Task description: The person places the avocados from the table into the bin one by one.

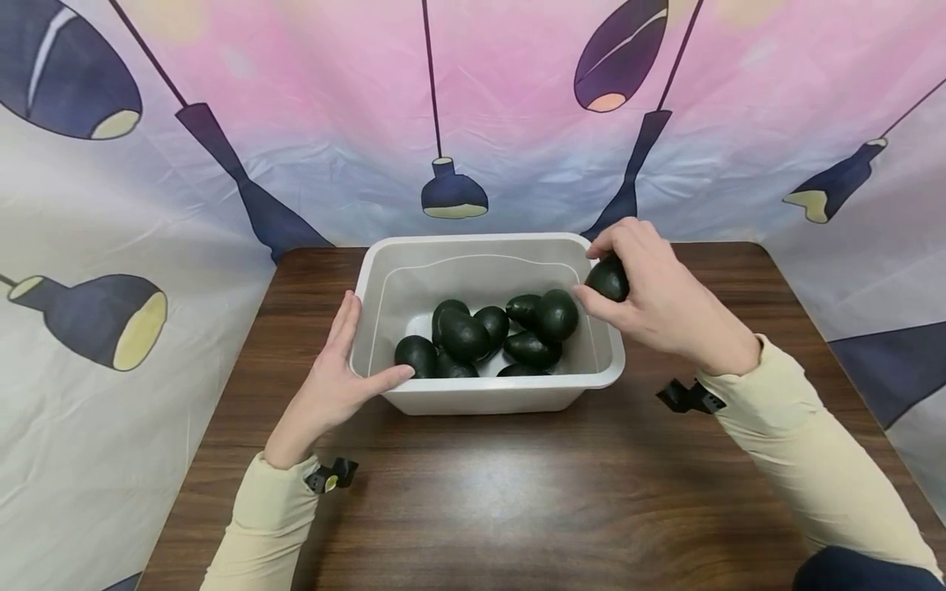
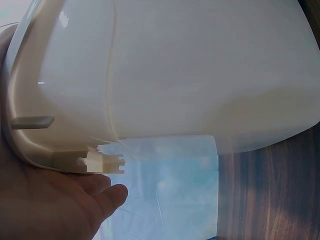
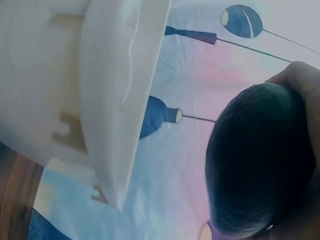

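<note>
A light grey plastic tub (image 1: pixel 488 399) stands on the table with several dark green avocados (image 1: pixel 464 335) heaped inside. My left hand (image 1: pixel 332 382) rests on the tub's left end, thumb over the front rim and the straight fingers along the outer side. In the left wrist view, the fingers (image 2: pixel 107 200) lie beneath the tub's rim. My right hand (image 1: pixel 654 295) grips one avocado (image 1: pixel 608 279) between thumb and fingers, above the tub's right rim. The right wrist view shows that held avocado (image 3: pixel 260 160) close up, apart from the tub wall (image 3: pixel 115 100).
The tub sits on a brown wood-grain table (image 1: pixel 502 501), near its back edge. Behind hangs a pink, blue and white cloth (image 1: pixel 355 98) printed with dark lamps. Small black devices are strapped at both wrists. A dark shape (image 1: pixel 861 570) shows at the lower right.
</note>
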`<state>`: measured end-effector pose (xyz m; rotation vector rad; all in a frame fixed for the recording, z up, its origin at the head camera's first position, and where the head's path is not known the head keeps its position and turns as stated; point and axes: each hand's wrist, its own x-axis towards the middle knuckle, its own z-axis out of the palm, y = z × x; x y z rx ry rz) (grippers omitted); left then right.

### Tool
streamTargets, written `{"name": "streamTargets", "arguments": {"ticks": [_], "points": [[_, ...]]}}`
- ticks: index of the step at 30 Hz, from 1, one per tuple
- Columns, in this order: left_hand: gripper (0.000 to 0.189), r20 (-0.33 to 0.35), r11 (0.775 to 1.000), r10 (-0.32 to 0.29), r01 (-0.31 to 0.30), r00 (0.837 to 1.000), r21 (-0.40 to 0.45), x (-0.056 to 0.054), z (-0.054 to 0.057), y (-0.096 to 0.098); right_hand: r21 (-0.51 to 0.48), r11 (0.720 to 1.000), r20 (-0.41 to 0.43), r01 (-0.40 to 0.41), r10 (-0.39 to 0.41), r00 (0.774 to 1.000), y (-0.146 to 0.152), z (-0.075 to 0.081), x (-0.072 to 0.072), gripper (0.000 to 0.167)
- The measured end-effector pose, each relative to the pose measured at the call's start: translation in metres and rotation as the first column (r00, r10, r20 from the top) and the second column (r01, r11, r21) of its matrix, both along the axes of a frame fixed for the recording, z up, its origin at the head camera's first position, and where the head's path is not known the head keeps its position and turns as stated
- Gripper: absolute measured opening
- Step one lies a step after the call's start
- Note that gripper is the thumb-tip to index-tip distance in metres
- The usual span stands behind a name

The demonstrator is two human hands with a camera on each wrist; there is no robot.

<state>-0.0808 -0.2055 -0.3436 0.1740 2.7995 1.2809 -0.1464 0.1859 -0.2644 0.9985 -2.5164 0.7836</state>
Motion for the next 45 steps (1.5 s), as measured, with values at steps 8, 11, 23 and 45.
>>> {"name": "streamTargets", "arguments": {"ticks": [8, 11, 23, 45], "points": [[0.114, 0.000, 1.000, 0.000, 0.000, 1.000, -0.009, 0.000, 0.000, 0.001, -0.055, 0.996, -0.045, -0.075, 0.072, 0.996, -0.016, -0.007, -0.007, 0.036], [0.114, -0.002, 1.000, 0.004, -0.004, 1.000, -0.015, 0.000, -0.001, 0.000, -0.073, 0.993, -0.044, -0.093, 0.090, 0.995, -0.018, -0.008, -0.008, 0.031], [0.114, -0.007, 1.000, 0.007, -0.007, 1.000, -0.011, 0.000, -0.001, 0.000, -0.065, 0.984, -0.188, -0.164, 0.149, 0.971, -0.019, -0.008, -0.017, 0.025], [0.113, 0.001, 1.000, 0.010, -0.010, 1.000, -0.006, 0.001, 0.001, 0.001, -0.074, 0.975, -0.214, -0.207, 0.188, 0.959, -0.038, -0.003, -0.030, 0.013]]}}
